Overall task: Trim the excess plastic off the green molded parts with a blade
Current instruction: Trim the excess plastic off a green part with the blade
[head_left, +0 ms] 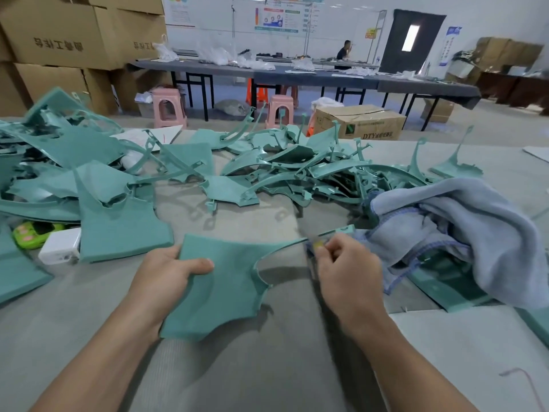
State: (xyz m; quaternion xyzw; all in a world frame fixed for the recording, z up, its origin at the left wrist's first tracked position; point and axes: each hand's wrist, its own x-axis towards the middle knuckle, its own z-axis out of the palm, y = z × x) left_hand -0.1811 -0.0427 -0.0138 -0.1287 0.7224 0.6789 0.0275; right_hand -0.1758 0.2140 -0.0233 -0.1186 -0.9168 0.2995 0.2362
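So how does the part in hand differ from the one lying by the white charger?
The left hand grips the held part, lifted; the other part lies flat by the charger, untouched. The held part's thin arm runs sideways to the right hand, which pinches a blade; the other part's narrow end points away. Both are matte green.

green parts heaped ahead, towel crowding right

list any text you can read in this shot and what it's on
"DTY": on the side of the cardboard box on the floor past the table; the characters after it are too blurred to read.
Stacked cartons, top left: large characters printed upside down, not legible.
Wall posters: too small to read.
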